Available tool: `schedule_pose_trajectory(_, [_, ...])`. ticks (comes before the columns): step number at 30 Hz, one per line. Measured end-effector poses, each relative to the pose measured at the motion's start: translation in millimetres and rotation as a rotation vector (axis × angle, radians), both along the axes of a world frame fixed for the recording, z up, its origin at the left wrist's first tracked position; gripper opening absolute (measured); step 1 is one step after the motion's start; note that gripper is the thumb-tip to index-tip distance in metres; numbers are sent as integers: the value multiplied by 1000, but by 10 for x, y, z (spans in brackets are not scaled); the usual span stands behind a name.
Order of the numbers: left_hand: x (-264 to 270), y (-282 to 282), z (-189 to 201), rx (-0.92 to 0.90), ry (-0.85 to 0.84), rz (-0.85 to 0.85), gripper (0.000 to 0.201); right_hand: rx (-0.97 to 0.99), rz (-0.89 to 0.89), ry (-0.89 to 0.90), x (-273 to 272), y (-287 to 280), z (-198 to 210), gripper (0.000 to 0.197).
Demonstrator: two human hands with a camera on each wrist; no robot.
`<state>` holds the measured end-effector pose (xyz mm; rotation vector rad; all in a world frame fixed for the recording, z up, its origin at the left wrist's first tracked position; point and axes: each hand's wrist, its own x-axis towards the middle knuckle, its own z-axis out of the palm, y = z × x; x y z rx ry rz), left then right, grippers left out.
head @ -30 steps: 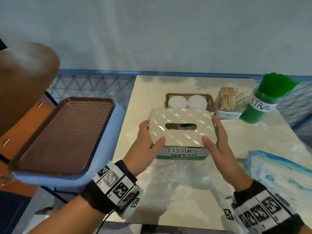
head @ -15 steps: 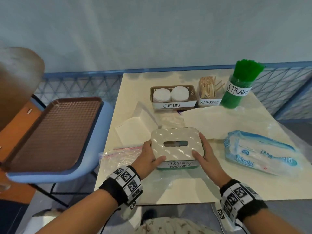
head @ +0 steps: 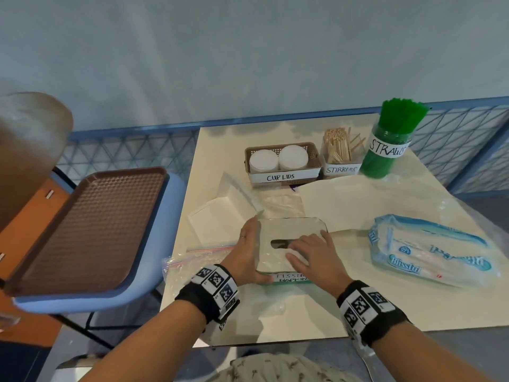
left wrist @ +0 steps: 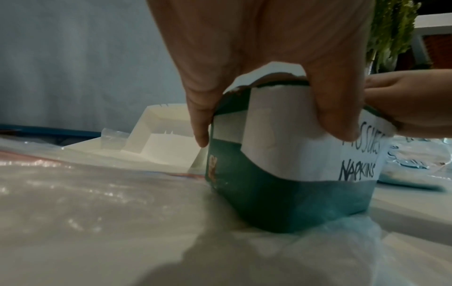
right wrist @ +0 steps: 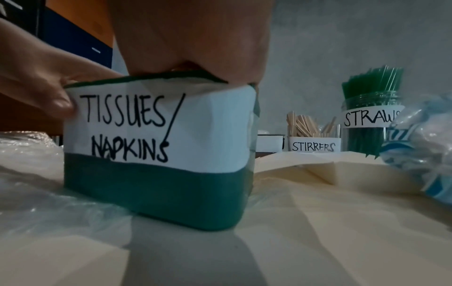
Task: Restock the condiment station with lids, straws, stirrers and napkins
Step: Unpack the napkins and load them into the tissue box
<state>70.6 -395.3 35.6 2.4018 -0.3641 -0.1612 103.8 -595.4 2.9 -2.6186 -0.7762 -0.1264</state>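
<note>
Green-based and white-lidded, the labelled plastic tissue box had been brought down near the cream table's 6 o'clock edge, gripped at 9 o'clock by the left hand while the flat right hand pressed its lid, suggesting napkins restocked.

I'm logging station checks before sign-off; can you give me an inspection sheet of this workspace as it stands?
Surface: cream table, partly under plastic wrap.
Job's things: tissue box near front edge; cup lids basket, stirrers, straws jar along the back.
Clutter: tissue pack, zip bag, open white carton.
Grippers: left hand grips box's left end; right hand rests on top.
Cables: nothing seen.
Surroundings: brown tray on blue chair.
</note>
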Motion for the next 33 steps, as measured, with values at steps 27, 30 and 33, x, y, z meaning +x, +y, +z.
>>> schedule_pose_trajectory(27, [97,95,105,-306,153,211,86,39,-44,104,20,28,56,47])
schedule_pose_trajectory(30, [163,40,197,-222,47,377,35,270,-57,233,44,22,98,18])
schedule_pose_trajectory(33, [213,-81,336,-382,98,408,17,508,-64,326,46,-7,148,26])
